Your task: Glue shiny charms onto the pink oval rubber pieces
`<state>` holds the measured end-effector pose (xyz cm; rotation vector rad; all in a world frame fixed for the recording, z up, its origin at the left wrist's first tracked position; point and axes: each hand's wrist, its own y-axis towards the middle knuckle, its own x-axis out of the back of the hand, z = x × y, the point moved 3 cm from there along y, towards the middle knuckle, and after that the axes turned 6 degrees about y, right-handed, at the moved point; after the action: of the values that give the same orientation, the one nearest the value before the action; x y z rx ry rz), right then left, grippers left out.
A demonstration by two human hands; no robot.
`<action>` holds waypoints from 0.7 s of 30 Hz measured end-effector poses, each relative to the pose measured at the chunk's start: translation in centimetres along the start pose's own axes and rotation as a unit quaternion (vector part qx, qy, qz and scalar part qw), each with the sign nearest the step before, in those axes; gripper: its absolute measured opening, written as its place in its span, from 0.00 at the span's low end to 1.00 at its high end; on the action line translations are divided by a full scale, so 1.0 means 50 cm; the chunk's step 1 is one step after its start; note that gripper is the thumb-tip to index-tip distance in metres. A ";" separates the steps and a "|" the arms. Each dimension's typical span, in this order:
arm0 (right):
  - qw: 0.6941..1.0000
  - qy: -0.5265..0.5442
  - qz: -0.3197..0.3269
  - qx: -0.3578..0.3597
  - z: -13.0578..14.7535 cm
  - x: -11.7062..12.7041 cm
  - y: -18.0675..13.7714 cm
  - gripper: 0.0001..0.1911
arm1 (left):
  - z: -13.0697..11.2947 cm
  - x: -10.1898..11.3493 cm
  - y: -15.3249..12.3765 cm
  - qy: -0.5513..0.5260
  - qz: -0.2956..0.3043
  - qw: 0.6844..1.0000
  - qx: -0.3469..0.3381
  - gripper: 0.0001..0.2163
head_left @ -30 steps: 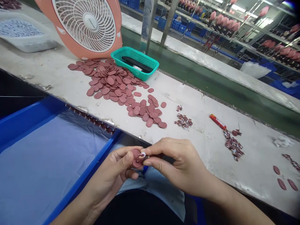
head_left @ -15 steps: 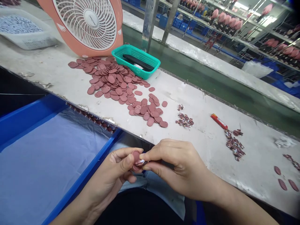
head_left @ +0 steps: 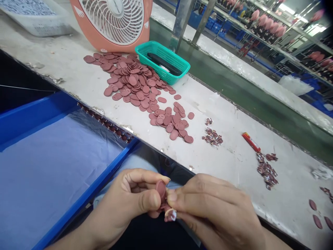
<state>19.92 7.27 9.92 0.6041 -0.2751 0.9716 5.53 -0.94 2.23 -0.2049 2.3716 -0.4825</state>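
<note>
My left hand [head_left: 130, 201] pinches a reddish-brown oval disc [head_left: 161, 190] between thumb and fingers, low in the view over my lap. My right hand [head_left: 215, 211] is closed against it, fingertips pressing a small white and red piece [head_left: 170, 214] just under the disc. A large pile of the same oval discs [head_left: 135, 83] lies on the white workbench [head_left: 229, 163] ahead, with a smaller cluster [head_left: 173, 121] nearer me.
A blue bin lined with plastic film [head_left: 47, 163] sits at my left. An orange fan [head_left: 114, 21] and a teal basket [head_left: 162, 62] stand behind the discs. Small heaps of red-white bits [head_left: 213, 136] [head_left: 266, 170] and a red lighter [head_left: 251, 142] lie to the right.
Both hands dropped lower and closer to me, still joined on the disc. The small white piece now shows below the disc. The view shifted, so the bench appears further up.
</note>
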 end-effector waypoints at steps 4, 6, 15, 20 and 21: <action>0.999 -0.011 0.008 0.033 0.005 0.003 0.004 0.13 | 0.002 0.000 0.003 -0.006 0.013 1.000 0.002 0.10; 0.999 -0.012 0.007 0.039 0.002 0.003 0.007 0.10 | 0.002 0.000 0.005 -0.008 0.007 1.000 0.004 0.10; 1.000 -0.020 0.011 0.006 -0.017 -0.009 0.023 0.13 | 0.002 0.026 0.020 0.004 0.003 0.999 0.035 0.12; 0.999 -0.016 -0.011 -0.025 -0.034 -0.007 0.018 0.21 | 0.003 0.037 0.019 -0.001 -0.014 0.998 0.054 0.15; 1.000 -0.010 -0.015 -0.025 -0.037 -0.007 0.017 0.17 | 0.003 0.037 0.019 0.000 -0.016 0.998 0.058 0.16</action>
<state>18.90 8.48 8.57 0.5714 -0.3066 0.9280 4.25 -0.60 0.61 -0.1889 2.3344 -0.6335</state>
